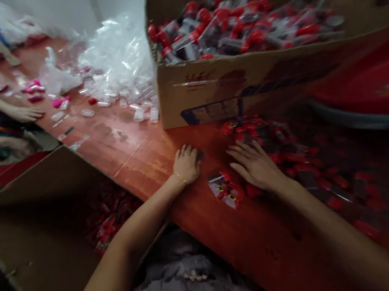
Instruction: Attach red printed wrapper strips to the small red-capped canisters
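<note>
While flat, hands (pixel 220 166) near table edge (pixel 199 223)

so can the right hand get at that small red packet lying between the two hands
Probably yes. The small red packet lies on the table just beside the right hand, with nothing over it and bare wood around it. The left hand rests clear of it.

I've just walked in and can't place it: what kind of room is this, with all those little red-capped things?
Probably a small packing workshop. A cardboard box brims with red-capped items, more lie loose on the red table by the person's right hand, and a heap of clear plastic bags waits beside another person's hand.
</note>
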`<state>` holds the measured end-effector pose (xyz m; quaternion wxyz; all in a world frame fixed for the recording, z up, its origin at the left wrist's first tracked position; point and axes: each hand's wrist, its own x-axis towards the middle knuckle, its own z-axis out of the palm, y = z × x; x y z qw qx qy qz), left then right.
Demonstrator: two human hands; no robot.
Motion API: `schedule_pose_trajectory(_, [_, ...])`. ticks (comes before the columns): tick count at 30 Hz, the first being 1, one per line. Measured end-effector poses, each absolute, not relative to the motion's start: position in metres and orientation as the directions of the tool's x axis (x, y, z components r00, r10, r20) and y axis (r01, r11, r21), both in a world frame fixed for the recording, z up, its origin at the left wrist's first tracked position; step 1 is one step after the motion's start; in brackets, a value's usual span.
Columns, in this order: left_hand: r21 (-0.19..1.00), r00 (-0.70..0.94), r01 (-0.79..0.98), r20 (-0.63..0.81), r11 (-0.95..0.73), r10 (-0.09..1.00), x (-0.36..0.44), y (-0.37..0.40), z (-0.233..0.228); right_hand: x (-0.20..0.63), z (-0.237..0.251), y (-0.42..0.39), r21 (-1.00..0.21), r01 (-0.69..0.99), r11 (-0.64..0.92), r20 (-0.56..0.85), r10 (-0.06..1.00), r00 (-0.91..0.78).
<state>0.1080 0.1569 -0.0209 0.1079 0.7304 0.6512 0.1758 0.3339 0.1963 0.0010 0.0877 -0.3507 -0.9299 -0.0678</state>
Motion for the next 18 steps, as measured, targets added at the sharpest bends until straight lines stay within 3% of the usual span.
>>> schedule_pose_trajectory(3, [0.397,0.152,0.9,0.099,-0.179,0.983,0.125,0.164,-0.024,0.327,-0.02,0.156,0.023,0.638,0.769,0.232,0.617,-0.752])
schedule_pose_trajectory(7, [0.416,0.235,0.879,0.045,-0.232,0.971,0.14,0.175,-0.027,0.32,-0.044,0.126,-0.01,0.728,0.686,0.253,0.706,-0.662])
schedule_pose_trajectory(13, [0.467,0.414,0.813,-0.045,-0.347,0.909,0.155,0.179,-0.018,0.33,-0.032,0.111,-0.069,0.725,0.685,0.162,0.725,-0.67])
schedule_pose_trajectory(18, [0.503,0.514,0.76,-0.075,-0.413,0.855,0.158,0.181,-0.013,0.352,-0.028,0.087,-0.129,0.784,0.607,0.229,0.788,-0.572])
